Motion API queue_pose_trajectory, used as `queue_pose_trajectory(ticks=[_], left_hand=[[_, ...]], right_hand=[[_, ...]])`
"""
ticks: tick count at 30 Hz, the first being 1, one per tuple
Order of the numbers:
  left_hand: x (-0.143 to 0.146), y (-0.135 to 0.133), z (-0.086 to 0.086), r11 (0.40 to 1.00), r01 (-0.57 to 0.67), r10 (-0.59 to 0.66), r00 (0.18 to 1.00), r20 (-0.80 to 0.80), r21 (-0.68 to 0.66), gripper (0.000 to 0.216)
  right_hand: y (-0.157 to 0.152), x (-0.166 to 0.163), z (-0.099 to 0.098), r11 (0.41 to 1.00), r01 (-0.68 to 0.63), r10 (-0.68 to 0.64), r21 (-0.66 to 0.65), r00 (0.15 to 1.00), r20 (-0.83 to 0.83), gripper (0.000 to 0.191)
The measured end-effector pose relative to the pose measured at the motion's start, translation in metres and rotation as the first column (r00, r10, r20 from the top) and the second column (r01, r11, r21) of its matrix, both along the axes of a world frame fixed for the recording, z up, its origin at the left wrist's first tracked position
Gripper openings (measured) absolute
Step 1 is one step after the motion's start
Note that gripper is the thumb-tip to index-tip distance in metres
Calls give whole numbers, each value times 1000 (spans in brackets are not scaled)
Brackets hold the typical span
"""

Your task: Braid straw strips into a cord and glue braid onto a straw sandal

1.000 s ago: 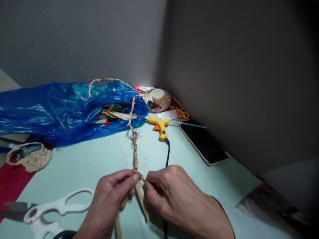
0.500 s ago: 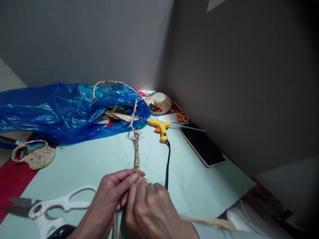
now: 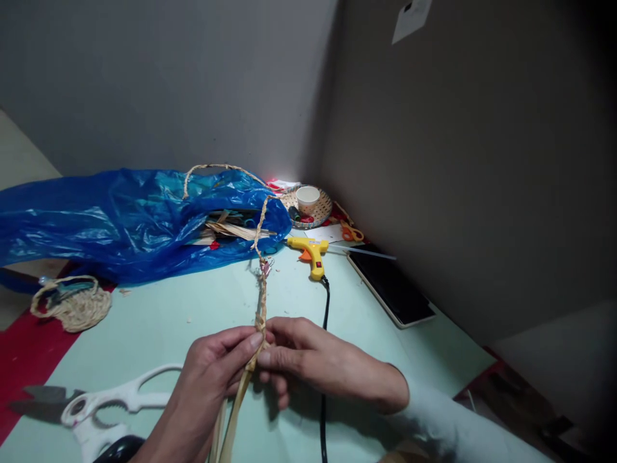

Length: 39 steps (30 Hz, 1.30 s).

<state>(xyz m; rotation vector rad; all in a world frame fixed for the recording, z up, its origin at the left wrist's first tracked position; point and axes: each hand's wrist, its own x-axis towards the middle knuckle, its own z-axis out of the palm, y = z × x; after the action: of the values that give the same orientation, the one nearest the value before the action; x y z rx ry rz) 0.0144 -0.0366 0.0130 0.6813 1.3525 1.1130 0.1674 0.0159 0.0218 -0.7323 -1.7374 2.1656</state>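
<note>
With the yellow glue gun (image 3: 311, 247) as my marker, I have the straw-coloured braid (image 3: 263, 302) to its left, running toward me, its lower end between my two hands. My left hand (image 3: 216, 366) pinches it narrowly, thumb over curled fingers; my right hand (image 3: 318, 357) has thumb and forefinger closed on it too, the other fingers loosely bent underneath. Loose strips (image 3: 236, 411) trail from the grip, farther from the glue gun.

I'd judge the pinch to be the weak spot: if the left thumb eased while the right tugged, the crossings could slacken. A small metallic clip (image 3: 267, 267), left of the gun, seems to anchor the upper length (I can't make out its bite from here), so a hard pull might slip it.

The black cord (image 3: 324, 399) runs from the gun down beneath my right wrist; a sweeping arm could snag it and drag the gun. The white-handled shears (image 3: 106, 405), well left of the gun and nearer me, lie with parted blades; trailing strips might catch on them.
</note>
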Motion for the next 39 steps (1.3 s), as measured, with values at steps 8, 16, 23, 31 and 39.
queue_pose_trajectory(ticks=[8, 16, 23, 31, 39], left_hand=[[-9, -7, -19, 998, 47, -47, 999, -3, 45, 24], [-1, -16, -22, 993, 18, -7, 995, -95, 114, 31], [-9, -19, 0, 966, 172, 8, 722, -692, 191, 16], [-28, -13, 0, 938, 337, -158, 623, -766, 81, 24], [-19, -19, 6, 952, 244, 14, 571, -821, 185, 16]], right_hand=[[-10, -7, -16, 957, 193, -195, 214, 981, -15, 22], [-15, -8, -27, 934, 242, -286, 262, 947, 148, 15], [-19, -4, -18, 855, 258, -379, 450, 903, 203, 13], [-15, -4, -17, 916, 253, -315, 312, 934, 168, 14], [-14, 0, -19, 922, 249, -301, 298, 943, 142, 12]])
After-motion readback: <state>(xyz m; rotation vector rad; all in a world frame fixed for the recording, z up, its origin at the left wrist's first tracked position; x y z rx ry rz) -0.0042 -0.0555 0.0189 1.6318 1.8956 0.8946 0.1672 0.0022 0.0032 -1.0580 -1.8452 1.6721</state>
